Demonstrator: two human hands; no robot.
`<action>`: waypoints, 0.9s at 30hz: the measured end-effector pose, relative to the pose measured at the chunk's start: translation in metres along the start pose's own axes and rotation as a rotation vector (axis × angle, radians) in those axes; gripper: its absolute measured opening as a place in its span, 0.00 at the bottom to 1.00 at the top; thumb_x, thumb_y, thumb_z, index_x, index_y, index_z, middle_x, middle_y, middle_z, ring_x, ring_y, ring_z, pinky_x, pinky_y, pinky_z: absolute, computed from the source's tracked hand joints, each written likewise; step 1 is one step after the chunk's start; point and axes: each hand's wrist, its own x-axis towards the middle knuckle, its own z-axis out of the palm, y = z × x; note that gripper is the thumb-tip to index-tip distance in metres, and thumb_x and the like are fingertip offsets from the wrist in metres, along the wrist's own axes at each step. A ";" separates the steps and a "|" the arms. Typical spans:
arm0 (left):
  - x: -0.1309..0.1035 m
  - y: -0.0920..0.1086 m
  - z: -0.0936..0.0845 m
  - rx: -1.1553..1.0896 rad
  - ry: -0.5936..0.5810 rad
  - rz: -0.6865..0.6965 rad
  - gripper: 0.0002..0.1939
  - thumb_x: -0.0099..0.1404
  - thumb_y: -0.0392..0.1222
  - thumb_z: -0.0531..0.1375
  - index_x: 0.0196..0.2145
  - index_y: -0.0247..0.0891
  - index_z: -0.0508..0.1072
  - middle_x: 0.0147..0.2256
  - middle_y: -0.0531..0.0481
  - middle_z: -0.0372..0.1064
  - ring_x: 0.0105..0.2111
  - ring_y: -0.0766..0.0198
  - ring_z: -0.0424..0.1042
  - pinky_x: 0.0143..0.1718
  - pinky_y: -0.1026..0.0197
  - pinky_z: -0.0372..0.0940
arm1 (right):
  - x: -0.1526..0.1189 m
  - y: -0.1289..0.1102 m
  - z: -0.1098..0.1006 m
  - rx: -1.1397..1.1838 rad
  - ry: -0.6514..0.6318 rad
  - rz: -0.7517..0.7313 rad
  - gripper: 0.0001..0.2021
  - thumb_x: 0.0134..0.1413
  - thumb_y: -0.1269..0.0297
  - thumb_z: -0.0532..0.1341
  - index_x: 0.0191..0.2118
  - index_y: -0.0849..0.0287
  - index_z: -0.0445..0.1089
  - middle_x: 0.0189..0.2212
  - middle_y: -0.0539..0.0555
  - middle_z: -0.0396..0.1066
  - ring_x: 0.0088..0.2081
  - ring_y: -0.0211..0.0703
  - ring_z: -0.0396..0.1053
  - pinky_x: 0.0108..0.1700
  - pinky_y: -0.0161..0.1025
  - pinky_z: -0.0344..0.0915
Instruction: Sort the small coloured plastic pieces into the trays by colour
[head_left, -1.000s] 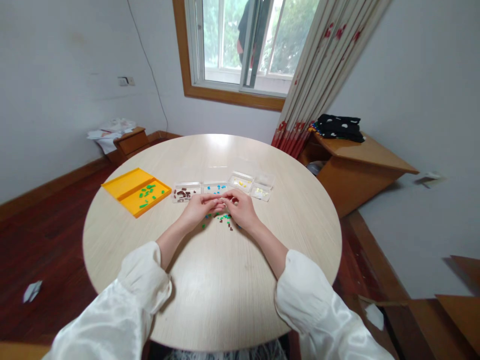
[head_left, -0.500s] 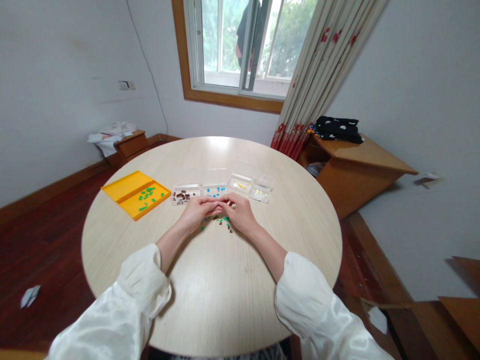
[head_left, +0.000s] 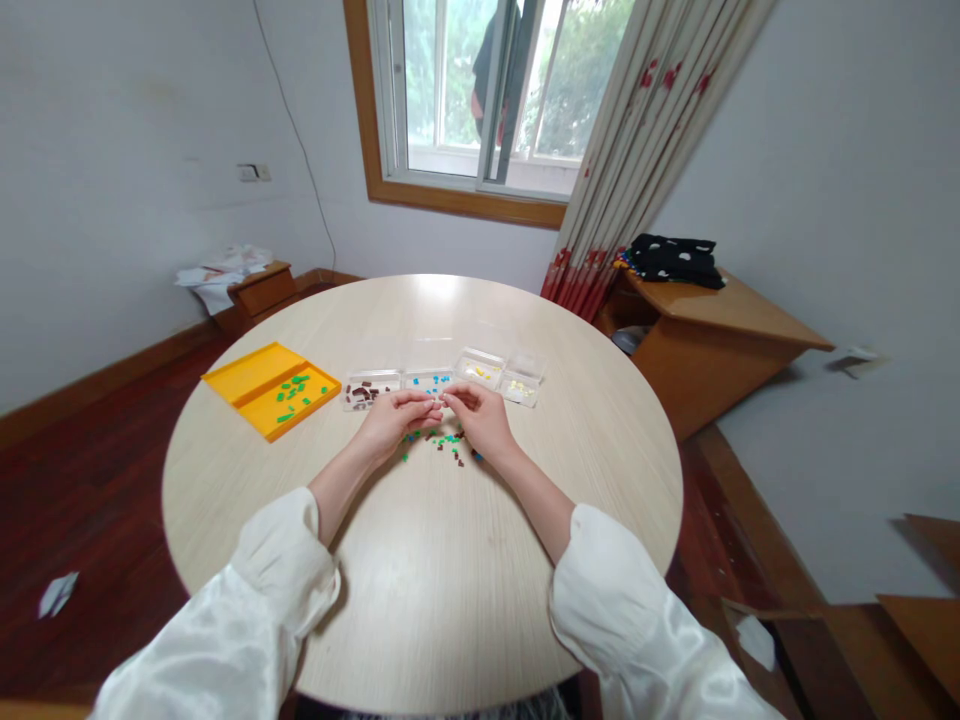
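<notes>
My left hand and my right hand hover over the round table, fingertips pinched and almost meeting. Whatever lies between the fingers is too small to name. Beneath them is a scatter of tiny green, blue and brown building-brick pieces. Just beyond my left hand sits a clear box of brown pieces. A clear box with blue pieces is partly hidden behind my fingertips. Past my right hand are a clear box with yellow pieces and one with pale yellow pieces.
An open orange-yellow case with green pieces lies at the table's left. The round pale wooden table spans the middle. To the right stands a wooden cabinet bearing folded black cloth. A window and curtain are behind.
My fingertips have drawn slightly apart, my right hand shifting a little to the right. More of the loose pieces beneath shows. The boxes and the case stay in place.
</notes>
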 end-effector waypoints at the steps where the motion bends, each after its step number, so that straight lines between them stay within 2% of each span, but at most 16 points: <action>1: 0.000 0.001 0.000 -0.012 -0.003 -0.005 0.06 0.47 0.29 0.67 0.25 0.29 0.75 0.25 0.45 0.74 0.25 0.67 0.73 0.32 0.66 0.70 | 0.001 -0.001 0.000 0.020 0.008 0.010 0.07 0.44 0.62 0.62 0.30 0.60 0.72 0.29 0.53 0.74 0.32 0.41 0.72 0.40 0.40 0.68; 6: 0.000 0.001 -0.002 -0.041 -0.057 -0.028 0.04 0.49 0.29 0.67 0.25 0.28 0.75 0.25 0.46 0.73 0.25 0.69 0.73 0.33 0.67 0.70 | 0.001 -0.004 -0.003 0.032 0.038 0.014 0.08 0.41 0.61 0.64 0.29 0.60 0.72 0.29 0.53 0.74 0.32 0.41 0.72 0.40 0.40 0.68; 14: 0.000 0.000 -0.005 -0.035 -0.137 -0.056 0.05 0.50 0.33 0.67 0.25 0.29 0.75 0.24 0.48 0.72 0.23 0.71 0.71 0.28 0.70 0.68 | 0.001 -0.003 -0.004 0.005 0.018 0.009 0.11 0.40 0.61 0.65 0.33 0.60 0.75 0.33 0.55 0.76 0.35 0.43 0.72 0.41 0.42 0.69; 20: 0.001 0.000 -0.005 -0.042 -0.147 -0.049 0.06 0.50 0.33 0.67 0.27 0.28 0.75 0.26 0.47 0.72 0.24 0.71 0.71 0.30 0.69 0.68 | 0.002 -0.001 -0.004 0.015 0.009 0.019 0.09 0.41 0.61 0.65 0.31 0.59 0.75 0.33 0.54 0.76 0.36 0.42 0.73 0.43 0.42 0.70; 27: 0.000 0.000 -0.005 -0.086 -0.137 -0.025 0.09 0.45 0.32 0.69 0.26 0.30 0.74 0.23 0.49 0.72 0.23 0.71 0.70 0.29 0.69 0.67 | 0.001 0.000 -0.003 0.005 0.019 0.003 0.10 0.38 0.60 0.67 0.30 0.60 0.74 0.30 0.54 0.75 0.31 0.40 0.71 0.37 0.38 0.69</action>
